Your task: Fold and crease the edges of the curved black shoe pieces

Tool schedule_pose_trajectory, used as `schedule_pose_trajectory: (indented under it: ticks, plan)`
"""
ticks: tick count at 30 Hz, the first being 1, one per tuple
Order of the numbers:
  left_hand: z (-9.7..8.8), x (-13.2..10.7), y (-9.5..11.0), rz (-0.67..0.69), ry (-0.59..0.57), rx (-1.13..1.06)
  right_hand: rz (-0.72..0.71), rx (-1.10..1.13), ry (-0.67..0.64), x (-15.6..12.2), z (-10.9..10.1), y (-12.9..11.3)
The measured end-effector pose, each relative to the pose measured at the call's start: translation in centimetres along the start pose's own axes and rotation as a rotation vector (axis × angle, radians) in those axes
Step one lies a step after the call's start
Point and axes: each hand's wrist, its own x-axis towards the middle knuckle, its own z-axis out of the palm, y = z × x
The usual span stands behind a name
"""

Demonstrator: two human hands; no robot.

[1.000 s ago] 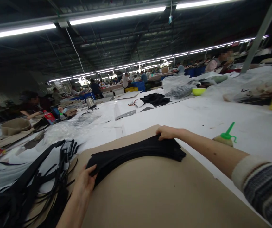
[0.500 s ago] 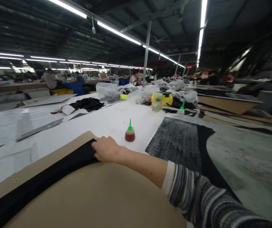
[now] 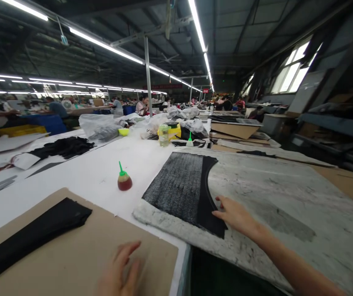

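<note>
My right hand (image 3: 234,214) lies with fingers stretched out on the grey marbled slab (image 3: 287,197), its fingertips touching the curved black piece (image 3: 208,197) next to a dark textured patch (image 3: 179,187). My left hand (image 3: 121,269) hovers open and blurred over the brown cardboard sheet (image 3: 108,242), holding nothing. A stack of black curved pieces (image 3: 31,236) rests on that cardboard to the left, apart from both hands. A small squeeze bottle (image 3: 123,179) with a green nozzle stands on the white table between cardboard and slab.
A dark gap (image 3: 222,275) opens between the white table (image 3: 96,172) and the slab. Further back lie a heap of black pieces (image 3: 67,146), plastic bags (image 3: 99,127), a jar (image 3: 164,135) and a yellow box (image 3: 174,131). Other people work at far tables on the left.
My view swung right. My right hand left the end of the black stack and moved onto the slab's black piece. My left hand let go of the stack and now hovers over the cardboard.
</note>
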Motion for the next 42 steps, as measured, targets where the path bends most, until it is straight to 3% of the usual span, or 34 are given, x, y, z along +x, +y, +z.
schedule_pose_trajectory:
  ticks: [1,5,9,15,22,29,35,39,42]
  plan:
    - [2.1,-0.1,0.9,0.044,-0.116,0.034,0.019,0.029,-0.003,-0.3,0.5,0.5]
    - [9.6,-0.8,3.8,0.227,-0.333,0.221,0.032,0.127,0.002,-0.6,2.0,-0.1]
    - [13.3,-1.4,4.4,0.368,-0.416,0.420,0.039,0.224,0.001,0.2,2.1,-0.4]
    - [14.6,-0.9,4.3,0.443,-0.465,0.580,-0.034,0.459,-0.013,1.3,1.8,1.6]
    - [15.9,-2.1,4.0,0.610,-0.526,0.659,-0.085,0.824,-0.278,2.5,0.8,2.1]
    - [17.9,-3.6,3.4,0.735,-0.536,0.781,-0.307,0.848,-0.421,2.9,-0.3,2.5]
    - [20.8,-4.8,2.6,0.926,-0.443,0.922,-0.507,0.641,-0.328,3.6,0.2,3.1]
    - [23.0,-5.3,2.3,0.800,-0.307,1.047,-0.633,0.495,-0.239,4.0,-0.3,3.0]
    - [23.9,-5.6,2.3,0.729,-0.315,1.014,-0.707,0.467,-0.167,4.8,-1.3,2.6]
